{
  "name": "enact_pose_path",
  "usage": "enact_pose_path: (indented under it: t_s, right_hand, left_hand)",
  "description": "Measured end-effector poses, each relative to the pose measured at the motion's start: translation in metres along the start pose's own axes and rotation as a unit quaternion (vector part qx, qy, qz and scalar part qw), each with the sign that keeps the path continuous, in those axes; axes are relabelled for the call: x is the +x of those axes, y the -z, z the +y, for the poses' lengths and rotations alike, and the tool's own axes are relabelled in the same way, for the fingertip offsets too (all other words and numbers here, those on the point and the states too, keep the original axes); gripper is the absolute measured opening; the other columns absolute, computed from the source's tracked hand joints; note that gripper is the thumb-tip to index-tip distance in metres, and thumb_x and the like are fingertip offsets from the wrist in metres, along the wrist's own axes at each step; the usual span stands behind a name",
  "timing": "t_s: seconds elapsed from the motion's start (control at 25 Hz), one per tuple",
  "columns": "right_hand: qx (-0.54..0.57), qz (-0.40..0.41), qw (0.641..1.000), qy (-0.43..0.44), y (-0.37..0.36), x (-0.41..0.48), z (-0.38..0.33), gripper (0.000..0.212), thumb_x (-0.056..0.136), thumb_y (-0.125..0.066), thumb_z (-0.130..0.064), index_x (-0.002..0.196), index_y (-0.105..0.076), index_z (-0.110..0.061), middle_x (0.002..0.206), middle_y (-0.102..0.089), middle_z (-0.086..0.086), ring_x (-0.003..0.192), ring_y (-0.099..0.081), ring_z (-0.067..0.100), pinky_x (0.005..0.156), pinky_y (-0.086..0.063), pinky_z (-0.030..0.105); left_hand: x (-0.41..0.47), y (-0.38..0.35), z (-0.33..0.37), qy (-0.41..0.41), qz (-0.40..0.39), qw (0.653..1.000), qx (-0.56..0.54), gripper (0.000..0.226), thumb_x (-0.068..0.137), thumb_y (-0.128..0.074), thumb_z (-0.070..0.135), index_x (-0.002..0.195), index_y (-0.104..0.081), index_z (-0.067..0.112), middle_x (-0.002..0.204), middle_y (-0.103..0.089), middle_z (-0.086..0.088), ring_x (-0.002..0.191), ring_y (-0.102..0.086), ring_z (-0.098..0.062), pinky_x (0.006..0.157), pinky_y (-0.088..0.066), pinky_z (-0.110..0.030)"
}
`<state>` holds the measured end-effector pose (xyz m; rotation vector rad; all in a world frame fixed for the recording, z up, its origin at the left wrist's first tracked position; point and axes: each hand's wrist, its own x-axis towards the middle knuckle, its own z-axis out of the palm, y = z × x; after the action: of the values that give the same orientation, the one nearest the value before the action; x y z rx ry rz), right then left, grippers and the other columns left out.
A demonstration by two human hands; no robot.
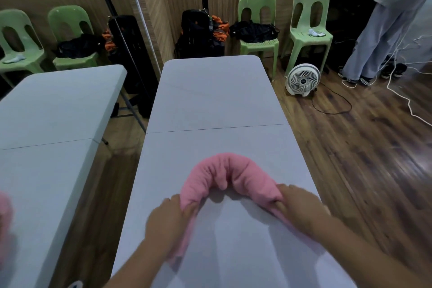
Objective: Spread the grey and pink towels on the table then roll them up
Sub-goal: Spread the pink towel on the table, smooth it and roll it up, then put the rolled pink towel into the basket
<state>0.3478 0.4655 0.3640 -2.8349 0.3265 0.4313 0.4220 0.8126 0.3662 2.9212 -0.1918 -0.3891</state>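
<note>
Gripping the near-left end of a soft pink terry towel (230, 174), the left hand (167, 223) sits low on the pale grey folding table (210, 96), fingers curled over the cloth and thumb tucked beneath it. From that hand the bunched fabric rises away from the person, arches across the middle of the tabletop, and comes back down to the right hand (301, 206), which is clenched on the opposite end in the same manner. The towel therefore lies as a thick roll or bunched band bent into a horseshoe, its long axis running left to right across the table, the crown of the arch farther from the body than either hand. Both hands are about equally close to their ends, so neither has the advantage; the cloth between them is slack rather than taut. A thin strip of pink trails back under each forearm toward the near edge. Whether this is a finished roll or a towel about to be shaken flat cannot be told for certain, though straightening it would call for both hands drawing apart along that left-right line. The grey towel is not visible on this table. Farther right, on the wooden floor, stands a small white round fan (303, 79).
</note>
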Motion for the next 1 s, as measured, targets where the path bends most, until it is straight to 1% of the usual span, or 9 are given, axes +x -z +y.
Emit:
enact_pose_path:
  t_s: [0.08,0.2,0.24,0.32,0.4,0.48,0.52,0.64,1.0]
  right_hand:
    - [0.088,-0.025,0.996,-0.006,-0.008,-0.009,-0.045,0.103,0.070,-0.020,-0.091,0.149,-0.032,-0.025,0.140,-0.054,0.005,0.124,-0.053,0.027,0.098,-0.043,0.039]
    - [0.021,-0.074,0.996,0.034,-0.016,-0.026,-0.094,0.135,0.053,-0.035,-0.099,0.156,0.004,-0.022,0.157,-0.029,0.011,0.141,-0.030,0.031,0.112,-0.026,0.054]
    - [-0.043,-0.069,0.995,0.062,-0.019,-0.030,-0.098,0.133,0.054,-0.045,-0.092,0.154,0.011,-0.024,0.158,-0.023,0.013,0.144,-0.023,0.031,0.114,-0.019,0.060]
    - [-0.119,-0.055,0.985,0.113,-0.020,-0.030,-0.092,0.123,0.064,-0.057,-0.075,0.150,0.016,-0.028,0.159,-0.019,0.013,0.146,-0.018,0.031,0.114,-0.011,0.065]
    - [-0.148,-0.064,0.974,0.159,-0.012,-0.022,-0.080,0.115,0.069,-0.064,-0.062,0.149,0.014,-0.034,0.159,-0.018,0.011,0.146,-0.015,0.032,0.114,-0.008,0.066]
    - [-0.154,-0.084,0.966,0.189,-0.002,-0.013,-0.070,0.116,0.067,-0.068,-0.060,0.149,0.013,-0.043,0.162,-0.011,0.006,0.148,-0.010,0.034,0.115,-0.007,0.065]
    - [-0.140,-0.080,0.969,0.187,0.001,-0.009,-0.065,0.118,0.064,-0.068,-0.062,0.148,0.013,-0.047,0.163,-0.010,0.004,0.148,-0.010,0.033,0.115,-0.008,0.064]
    - [-0.084,-0.045,0.983,0.157,0.001,-0.006,-0.055,0.113,0.063,-0.060,-0.063,0.150,0.009,-0.045,0.156,-0.026,0.000,0.139,-0.030,0.027,0.116,-0.017,0.051]
    - [-0.115,0.148,0.969,0.161,0.107,0.008,-0.042,0.105,0.057,-0.051,-0.070,0.151,-0.021,-0.034,0.135,-0.050,-0.002,0.121,-0.051,0.025,0.101,-0.038,0.045]
  left_hand:
    - [-0.017,0.004,0.049,0.041,-0.104,0.981,-0.158,0.067,0.090,-0.026,0.073,0.100,-0.062,0.017,0.098,-0.071,-0.011,0.083,-0.069,-0.033,0.074,-0.055,-0.039]
    - [-0.029,0.024,0.091,0.111,-0.364,0.811,-0.446,0.049,0.097,-0.037,0.051,0.098,-0.069,0.013,0.090,-0.072,-0.005,0.076,-0.070,-0.037,0.067,-0.057,-0.040]
    - [-0.029,0.031,0.091,0.054,-0.393,0.815,-0.422,0.042,0.092,-0.044,0.044,0.100,-0.072,0.014,0.090,-0.073,-0.002,0.077,-0.069,-0.034,0.069,-0.056,-0.038]
    - [-0.023,0.037,0.078,-0.140,-0.313,0.901,-0.266,0.037,0.084,-0.053,0.042,0.110,-0.070,0.023,0.104,-0.073,0.003,0.094,-0.068,-0.027,0.084,-0.054,-0.037]
    - [-0.006,0.040,0.055,-0.294,-0.137,0.946,0.009,0.079,0.071,-0.059,0.063,0.142,-0.042,0.033,0.151,-0.043,-0.004,0.138,-0.037,-0.027,0.114,-0.033,-0.047]
    - [0.011,0.039,0.032,-0.298,-0.095,0.937,0.153,0.124,0.058,-0.066,0.072,0.153,0.005,0.036,0.164,0.013,-0.003,0.149,0.002,-0.030,0.117,-0.012,-0.060]
    - [0.017,0.036,0.023,-0.272,-0.109,0.943,0.157,0.130,0.057,-0.071,0.065,0.151,0.015,0.039,0.164,0.016,-0.002,0.148,-0.006,-0.031,0.114,-0.022,-0.060]
    - [0.016,0.020,0.011,-0.224,-0.075,0.966,0.103,0.123,0.061,-0.072,0.045,0.150,0.012,0.041,0.150,-0.023,-0.001,0.116,-0.041,-0.023,0.084,-0.052,-0.040]
    - [0.041,0.116,0.069,-0.264,0.085,0.959,0.054,0.115,0.062,-0.072,0.048,0.155,-0.008,0.024,0.136,-0.033,-0.003,0.108,-0.046,-0.028,0.076,-0.052,-0.043]
